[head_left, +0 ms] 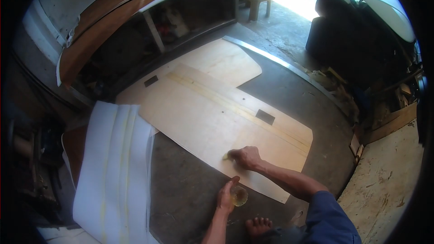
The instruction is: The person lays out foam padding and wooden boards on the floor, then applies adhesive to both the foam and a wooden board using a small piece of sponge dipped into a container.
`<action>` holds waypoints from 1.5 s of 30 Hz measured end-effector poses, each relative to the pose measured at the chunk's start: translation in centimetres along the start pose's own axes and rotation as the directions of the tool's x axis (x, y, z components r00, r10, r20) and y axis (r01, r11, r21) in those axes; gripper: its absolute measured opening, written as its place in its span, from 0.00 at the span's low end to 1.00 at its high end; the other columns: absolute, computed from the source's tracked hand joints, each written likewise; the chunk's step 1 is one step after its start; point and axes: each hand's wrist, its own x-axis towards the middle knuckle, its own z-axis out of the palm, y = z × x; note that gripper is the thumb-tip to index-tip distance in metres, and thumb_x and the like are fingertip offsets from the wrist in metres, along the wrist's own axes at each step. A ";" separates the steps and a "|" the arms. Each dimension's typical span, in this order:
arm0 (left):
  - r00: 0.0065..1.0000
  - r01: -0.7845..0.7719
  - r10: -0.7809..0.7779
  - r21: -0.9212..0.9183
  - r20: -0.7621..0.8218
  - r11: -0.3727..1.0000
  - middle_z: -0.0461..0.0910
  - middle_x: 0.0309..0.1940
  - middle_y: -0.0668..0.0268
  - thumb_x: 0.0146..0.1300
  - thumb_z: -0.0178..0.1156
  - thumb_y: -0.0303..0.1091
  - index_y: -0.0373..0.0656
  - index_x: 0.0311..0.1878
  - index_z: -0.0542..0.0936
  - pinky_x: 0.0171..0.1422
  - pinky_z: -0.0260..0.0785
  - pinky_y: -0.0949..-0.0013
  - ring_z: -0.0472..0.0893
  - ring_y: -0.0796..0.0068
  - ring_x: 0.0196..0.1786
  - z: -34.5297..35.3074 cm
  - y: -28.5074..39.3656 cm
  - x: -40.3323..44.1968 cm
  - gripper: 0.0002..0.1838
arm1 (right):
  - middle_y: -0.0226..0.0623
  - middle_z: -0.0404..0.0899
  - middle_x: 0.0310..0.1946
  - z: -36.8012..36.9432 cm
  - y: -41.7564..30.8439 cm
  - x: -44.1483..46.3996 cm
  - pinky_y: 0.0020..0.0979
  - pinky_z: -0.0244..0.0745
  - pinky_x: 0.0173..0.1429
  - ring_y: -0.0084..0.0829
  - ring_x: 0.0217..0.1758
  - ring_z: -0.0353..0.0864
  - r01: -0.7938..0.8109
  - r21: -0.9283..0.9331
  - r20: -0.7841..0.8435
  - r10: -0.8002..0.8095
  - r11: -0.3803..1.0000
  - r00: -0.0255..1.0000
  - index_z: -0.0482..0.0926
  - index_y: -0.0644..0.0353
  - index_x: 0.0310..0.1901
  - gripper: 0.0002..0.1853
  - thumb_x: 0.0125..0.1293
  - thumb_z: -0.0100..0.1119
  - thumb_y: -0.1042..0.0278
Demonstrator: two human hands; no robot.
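Observation:
A pale wooden panel (203, 113) with rectangular cut-outs and a yellowish stripe lies on the dark floor, overlapping a second pale panel (230, 61). My right hand (246, 157) is closed on a small yellowish piece (227, 156), which touches the panel near its front edge. Just below that edge, my left hand (226, 195) holds a round clear container (239, 196) with yellowish contents. Left of the panels lie stacked white sheets (115, 162) with yellowish stripes.
A metal strip (280, 62) edges the dark floor at the back. Behind it stands a stool (255, 0). A brown-topped shelf (113, 18) is at the back left. A worn board (384, 185) lies at right. My bare foot (259, 227) shows at the bottom.

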 end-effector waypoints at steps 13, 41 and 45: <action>1.000 -0.013 0.009 -0.211 -0.022 0.977 0.74 0.62 0.55 0.74 0.46 0.44 0.38 0.64 0.72 0.56 0.77 0.59 0.81 0.65 0.50 -0.7 -1.2 0.3 0.24 | 0.41 0.86 0.31 -2.4 1.0 7.2 0.46 0.77 0.34 0.45 0.31 0.86 -0.286 0.204 -0.246 0.332 0.936 0.911 0.87 0.43 0.42 0.13 0.68 0.55 0.51; 0.939 0.323 -0.342 -0.270 -0.025 0.907 0.83 0.42 0.48 0.77 0.41 0.49 0.41 0.45 0.75 0.46 0.81 0.52 0.85 0.52 0.42 2.2 -6.3 -5.7 0.21 | 0.33 0.86 0.33 -14.9 0.9 -17.1 0.21 0.75 0.34 0.18 0.29 0.79 -0.232 0.838 -0.212 0.685 0.495 0.697 0.85 0.66 0.51 0.15 0.70 0.63 0.64; 0.996 0.082 -0.082 -0.439 0.018 0.895 0.84 0.39 0.56 0.77 0.42 0.51 0.40 0.46 0.79 0.50 0.79 0.58 0.84 0.61 0.42 4.1 0.8 -7.4 0.24 | 0.38 0.87 0.31 -12.8 -6.1 -19.3 0.27 0.78 0.36 0.23 0.28 0.84 -0.111 0.680 -0.154 0.288 0.725 0.945 0.86 0.61 0.48 0.12 0.66 0.66 0.67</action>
